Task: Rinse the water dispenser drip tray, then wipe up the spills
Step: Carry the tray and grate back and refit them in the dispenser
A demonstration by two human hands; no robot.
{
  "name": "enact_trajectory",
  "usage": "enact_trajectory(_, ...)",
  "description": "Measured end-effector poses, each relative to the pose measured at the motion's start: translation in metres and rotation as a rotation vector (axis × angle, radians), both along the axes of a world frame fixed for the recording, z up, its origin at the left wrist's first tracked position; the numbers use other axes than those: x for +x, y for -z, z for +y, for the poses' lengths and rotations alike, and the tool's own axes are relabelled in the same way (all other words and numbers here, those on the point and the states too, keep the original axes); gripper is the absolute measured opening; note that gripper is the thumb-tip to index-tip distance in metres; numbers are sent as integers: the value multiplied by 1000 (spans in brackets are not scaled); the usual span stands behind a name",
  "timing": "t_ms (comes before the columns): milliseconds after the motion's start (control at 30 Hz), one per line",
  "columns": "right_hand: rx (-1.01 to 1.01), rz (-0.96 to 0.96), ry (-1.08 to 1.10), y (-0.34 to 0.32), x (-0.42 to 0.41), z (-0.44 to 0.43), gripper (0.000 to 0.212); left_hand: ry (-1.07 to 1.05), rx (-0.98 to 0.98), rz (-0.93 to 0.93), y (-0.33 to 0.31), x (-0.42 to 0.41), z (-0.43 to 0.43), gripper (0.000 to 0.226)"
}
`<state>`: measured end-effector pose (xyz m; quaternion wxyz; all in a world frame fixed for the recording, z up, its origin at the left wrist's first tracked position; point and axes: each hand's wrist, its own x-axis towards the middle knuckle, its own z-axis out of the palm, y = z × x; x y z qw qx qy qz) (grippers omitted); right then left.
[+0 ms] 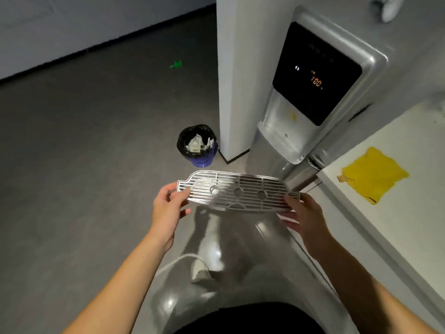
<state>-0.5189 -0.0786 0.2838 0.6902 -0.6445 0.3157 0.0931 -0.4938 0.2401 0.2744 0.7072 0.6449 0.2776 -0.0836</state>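
You hold the drip tray level, just in front of the water dispenser and below its spout bay. Your left hand pinches the tray's narrow end, thumb on top and fingers curled beneath. Your right hand grips the far end, seemingly the same way. A yellow cloth lies on the counter right of the dispenser, and a bin stands to its left.

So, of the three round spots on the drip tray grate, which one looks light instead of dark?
The spot closest to the left hand, by the narrow tabbed end of the grate. It looks pale; the other two spots are dark.
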Motion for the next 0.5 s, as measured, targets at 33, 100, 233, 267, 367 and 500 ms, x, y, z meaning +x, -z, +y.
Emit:
enact_trajectory(33,-5,1,30,0,11,3,15,35,5,8,-1,22,3,32)
enact_trajectory(100,-3,0,101,2,33,5,19,105,7,16,0,65,4,32)
enact_trajectory(233,-9,-5,215,16,80,2,21,224,11,25,9,147,-9,24)
enact_trajectory(267,-4,-5,240,22,92,0,22,243,13,28,12,166,-14,23)
enact_trajectory(367,7,3,306,39,126,-10,23,306,44,42,19,220,-33,24)
enact_trajectory(500,28,-2,377,59,164,-21,23,406,83,73,27,283,-59,20)
